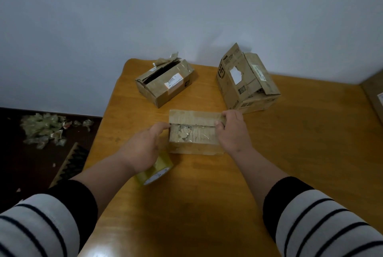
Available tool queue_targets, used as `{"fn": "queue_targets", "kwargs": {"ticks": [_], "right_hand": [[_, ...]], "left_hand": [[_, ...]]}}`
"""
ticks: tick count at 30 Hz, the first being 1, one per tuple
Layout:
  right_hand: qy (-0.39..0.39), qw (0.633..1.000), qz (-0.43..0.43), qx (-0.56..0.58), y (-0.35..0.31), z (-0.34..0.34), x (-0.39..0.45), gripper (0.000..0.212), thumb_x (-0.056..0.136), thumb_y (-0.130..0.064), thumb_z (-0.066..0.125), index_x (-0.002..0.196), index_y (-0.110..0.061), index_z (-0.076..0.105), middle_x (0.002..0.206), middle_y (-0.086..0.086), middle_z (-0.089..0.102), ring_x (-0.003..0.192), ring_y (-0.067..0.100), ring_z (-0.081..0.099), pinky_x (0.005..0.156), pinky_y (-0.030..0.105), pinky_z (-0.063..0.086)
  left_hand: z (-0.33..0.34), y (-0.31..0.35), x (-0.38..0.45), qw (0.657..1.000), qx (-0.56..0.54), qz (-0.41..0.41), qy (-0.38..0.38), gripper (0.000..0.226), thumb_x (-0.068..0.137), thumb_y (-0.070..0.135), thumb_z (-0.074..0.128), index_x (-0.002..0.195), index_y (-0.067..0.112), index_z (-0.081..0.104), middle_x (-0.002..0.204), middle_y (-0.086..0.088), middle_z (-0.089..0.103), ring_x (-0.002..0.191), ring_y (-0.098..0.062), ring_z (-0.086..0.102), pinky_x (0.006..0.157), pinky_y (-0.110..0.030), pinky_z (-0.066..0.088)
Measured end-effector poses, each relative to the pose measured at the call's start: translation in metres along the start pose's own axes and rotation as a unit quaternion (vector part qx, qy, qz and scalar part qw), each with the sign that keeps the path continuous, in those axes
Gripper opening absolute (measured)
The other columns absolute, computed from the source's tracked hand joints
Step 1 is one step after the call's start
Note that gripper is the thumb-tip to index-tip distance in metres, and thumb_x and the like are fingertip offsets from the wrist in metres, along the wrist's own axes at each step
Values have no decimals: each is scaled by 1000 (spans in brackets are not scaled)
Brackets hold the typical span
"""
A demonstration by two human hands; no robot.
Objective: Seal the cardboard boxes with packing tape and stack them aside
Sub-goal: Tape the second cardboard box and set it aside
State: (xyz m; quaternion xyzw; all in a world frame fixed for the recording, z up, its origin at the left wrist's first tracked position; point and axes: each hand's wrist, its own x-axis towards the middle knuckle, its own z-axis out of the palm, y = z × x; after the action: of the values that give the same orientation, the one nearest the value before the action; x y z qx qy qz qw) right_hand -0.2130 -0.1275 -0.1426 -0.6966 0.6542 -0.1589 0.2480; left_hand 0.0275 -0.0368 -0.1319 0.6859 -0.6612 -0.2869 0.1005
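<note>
Bare pale wall backs a wooden table [290, 143] with torn tape scraps [44, 130] on the dark floor. Both hands pinch the ends of the small cardboard box [194, 132]: left hand [145, 145], right hand [232, 130]. Its flaps may spring apart along the seam if released; the packing tape roll [154, 172] lies under the left wrist, easily knocked. Two open boxes [165, 82] [246, 82] wait behind.

The surface [290, 163] is honey-orange wood. All three cardboard boxes [194, 132] are dull brown; the two behind the nearest box carry white labels [174, 82]. The tape roll [155, 172] is pale yellow. Sleeves [323, 221] are white with thin black stripes and black cuffs.
</note>
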Motion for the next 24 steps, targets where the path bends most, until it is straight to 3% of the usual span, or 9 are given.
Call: {"fn": "queue_targets", "kwargs": {"ticks": [3,7,10,15,19,22,24], "right_hand": [[7,999,2,-35,-2,-2,-1,36,100,-28,50,133,-14,52,155,6,28,137,29,31,109,41,33],[26,999,-6,-32,-8,-2,-5,34,99,-28,49,130,-17,55,155,4,29,139,27,27,110,45,33],[27,999,-26,-28,-13,0,-7,34,98,-26,50,130,-16,57,151,4,35,137,25,29,111,45,33],[48,997,-61,-29,-22,-1,-12,33,95,-20,53,127,-16,60,141,3,44,134,22,33,111,43,32],[87,992,-88,-8,-32,-4,-19,27,93,-17,53,118,-17,63,123,0,52,121,20,42,102,37,37],[111,988,-110,-9,-41,-6,-27,23,92,-17,55,112,-17,65,116,-1,55,112,19,46,95,34,37],[106,986,-124,17,-47,-6,-33,16,91,-17,56,104,-17,66,105,-3,57,102,18,51,90,34,44]], "left_hand": [[-2,0,-5,999,23,-29,32,51,91,17,61,135,33,40,131,1,54,108,-18,57,81,-34,53],[-9,5,-8,988,124,-49,72,17,90,28,58,106,26,63,113,8,56,85,-13,55,62,-28,49],[-12,9,-11,984,158,-56,56,17,94,29,52,96,23,67,100,6,56,77,-14,55,56,-28,46],[-15,13,-18,986,140,-64,67,18,95,25,49,87,22,65,90,5,55,73,-14,54,58,-30,50],[-17,15,-24,989,95,-65,88,16,95,23,52,86,22,65,88,6,57,74,-13,54,56,-29,47],[-18,15,-29,992,77,-69,73,18,95,22,52,81,21,63,83,5,57,71,-14,55,58,-32,49],[-18,16,-33,993,83,-66,60,17,95,23,53,80,22,62,79,6,58,68,-12,55,56,-32,49]]}}
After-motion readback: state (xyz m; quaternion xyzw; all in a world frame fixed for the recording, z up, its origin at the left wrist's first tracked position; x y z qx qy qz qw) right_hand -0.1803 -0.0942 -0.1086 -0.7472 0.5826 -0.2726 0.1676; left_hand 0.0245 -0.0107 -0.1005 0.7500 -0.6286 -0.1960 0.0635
